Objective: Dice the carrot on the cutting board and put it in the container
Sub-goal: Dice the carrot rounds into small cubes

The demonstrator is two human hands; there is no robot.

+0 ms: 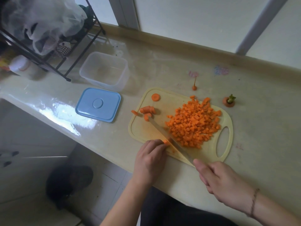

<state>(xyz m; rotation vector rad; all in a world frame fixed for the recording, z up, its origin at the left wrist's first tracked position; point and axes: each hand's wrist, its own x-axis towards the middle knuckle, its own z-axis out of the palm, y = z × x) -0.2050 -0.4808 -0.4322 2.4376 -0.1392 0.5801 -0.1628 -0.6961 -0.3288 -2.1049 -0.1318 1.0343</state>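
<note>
Right hand (223,180) sits nearest, fingers curled round the knife (171,141) handle at the bench's front edge; blade runs diagonally across the cutting board (228,128) toward its far-left corner. Left hand (149,157), at the board's front edge, pinches a small carrot piece (165,141) right against the blade. Diced pile (193,123) fills the board's middle & right; a few uncut rounds (147,110) lie near its left edge, one slice (155,97) at the far-left corner. Container (104,70) stands open & apparently bare further back-left on the bench, blue lid (98,104) beside it.

Judgement: dicing mostly done, nothing transferred yet. To cut well: tuck fingertips back w/ knuckles guiding the blade, since the piece is tiny; keep the tip down & rock, short strokes. Slipping is the main risk.
</note>
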